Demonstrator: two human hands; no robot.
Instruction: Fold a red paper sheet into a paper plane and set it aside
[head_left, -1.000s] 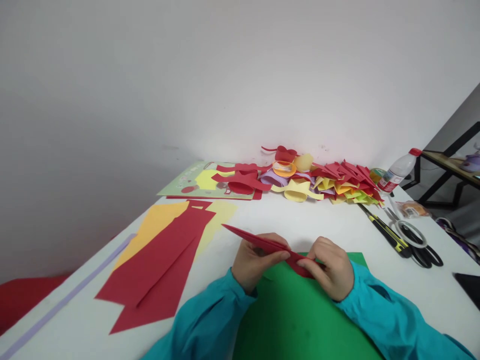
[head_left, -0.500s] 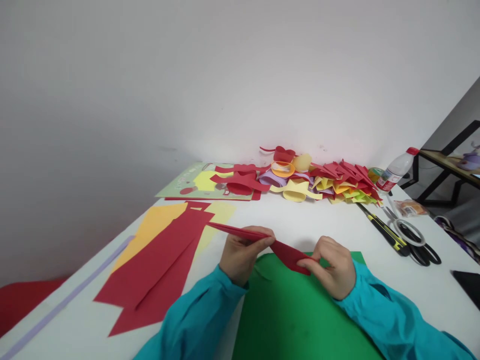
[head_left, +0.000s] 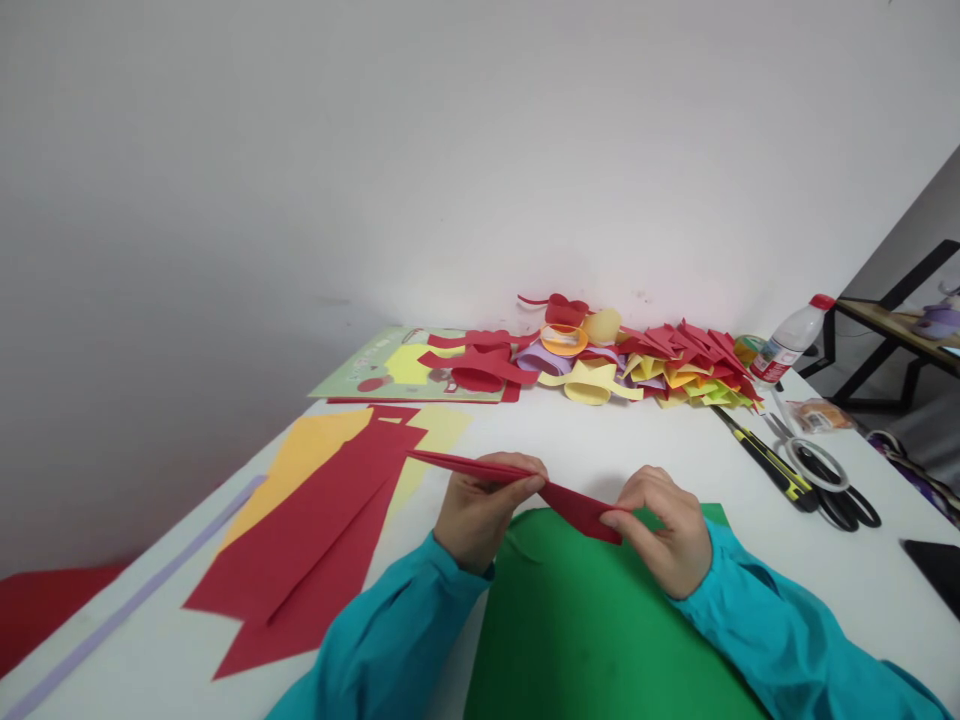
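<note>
A folded piece of red paper point(head_left: 576, 508) is held in the air, seen nearly edge-on, between my two hands. My left hand point(head_left: 491, 505) pinches it near the middle, thumb on the near side. At its right end my right hand point(head_left: 664, 527) grips the edge between thumb and fingers. Below both hands lies a green sheet point(head_left: 592, 630). Left of my left hand, large red paper sheets point(head_left: 315, 530) overlap an orange sheet point(head_left: 300, 455) and a pale yellow sheet point(head_left: 439, 430).
Cut-paper shapes point(head_left: 487, 365) and a pile of folded papers point(head_left: 686, 355) sit along the wall. At right are a utility knife point(head_left: 776, 470), scissors point(head_left: 840, 505), a tape roll point(head_left: 823, 467) and a bottle point(head_left: 791, 340). A purple strip point(head_left: 142, 595) lies along the table's left edge.
My right thumb and fingers have shifted slightly on the red paper's right end. My left hand keeps its pinch, and the other things stay in place apart from a small camera shift.
</note>
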